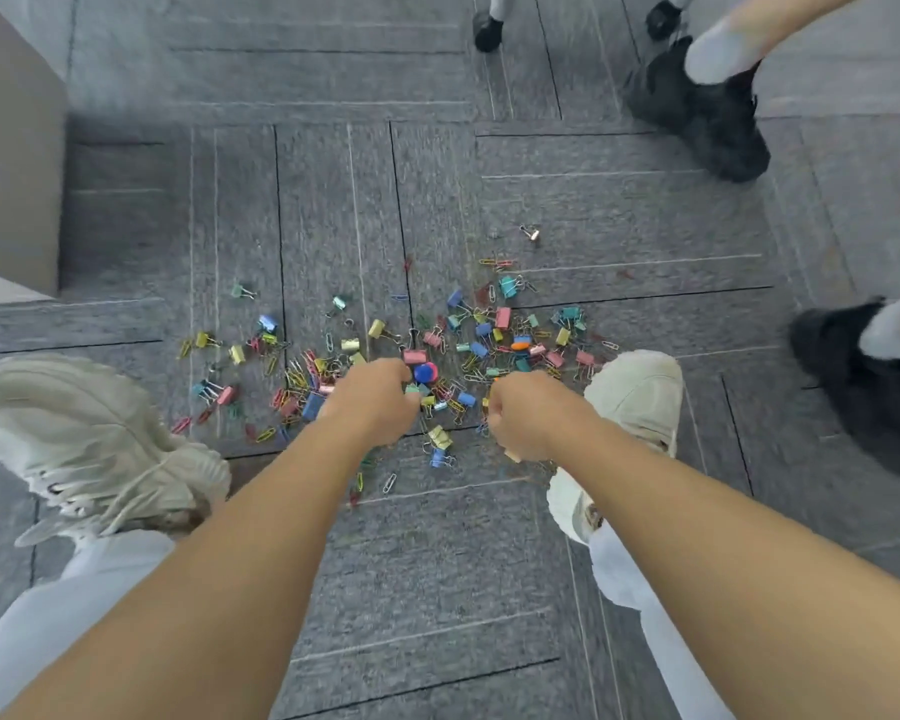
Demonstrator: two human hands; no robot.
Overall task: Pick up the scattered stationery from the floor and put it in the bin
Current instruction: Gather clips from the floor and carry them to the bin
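Several coloured binder clips and paper clips (494,330) lie scattered over the grey carpet (437,553) between my feet. My left hand (375,394) reaches down into the pile, fingers curled round clips near a blue round piece (426,374). To its right, my right hand (523,415) is closed in a fist over clips at the pile's near edge; what it holds is mostly hidden. A lone clip (530,232) lies farther away. No bin is in view.
My pale shoes stand at the left (84,439) and right (635,402) of the pile. Another person's black shoes (707,116) (863,376) are at the right. Chair castors (488,31) sit at the top. A beige cabinet side (11,148) rises at the left.
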